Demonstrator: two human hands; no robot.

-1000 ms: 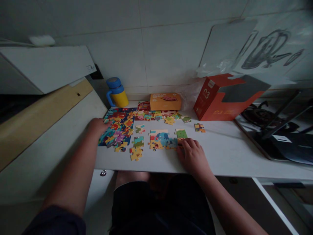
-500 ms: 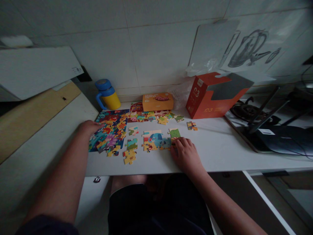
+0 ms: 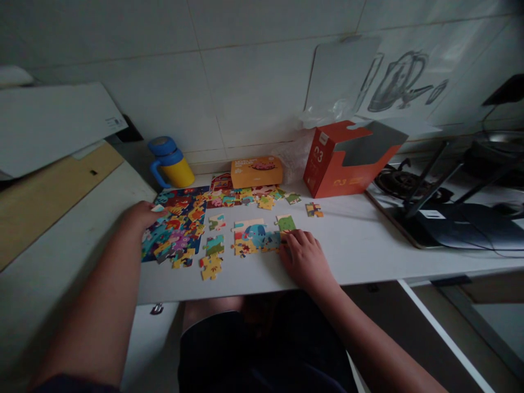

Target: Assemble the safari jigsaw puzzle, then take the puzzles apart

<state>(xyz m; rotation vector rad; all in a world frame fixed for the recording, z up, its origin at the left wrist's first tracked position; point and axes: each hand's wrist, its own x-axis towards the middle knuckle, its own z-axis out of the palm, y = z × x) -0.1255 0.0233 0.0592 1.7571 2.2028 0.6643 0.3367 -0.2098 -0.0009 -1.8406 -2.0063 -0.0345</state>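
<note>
My left hand (image 3: 142,214) is closed in a pinch on a pale puzzle piece (image 3: 158,208), above the dark blue picture sheet (image 3: 149,251) covered in loose pieces. Bent fingers of my right hand (image 3: 303,254) press together on the right end of a joined puzzle section (image 3: 256,237) showing a blue elephant. The piece under those fingertips is mostly hidden. A green piece (image 3: 285,222) lies just beyond this hand. Between the sheet and the joined section lie a cream-and-green piece (image 3: 216,222), a teal-green piece (image 3: 214,245) and yellow pieces (image 3: 210,267).
Behind the puzzle, more loose pieces (image 3: 266,202) lie before an orange puzzle box (image 3: 256,172). A blue-and-yellow bottle (image 3: 176,166) stands back left. An open red box (image 3: 335,164) and a single piece (image 3: 314,209) are on the right, near a gas burner (image 3: 403,183).
My left hand has lifted slightly from the pile, and a pale puzzle piece now shows in its fingers. My right hand stays by the joined section. The whole view has shifted a little.
</note>
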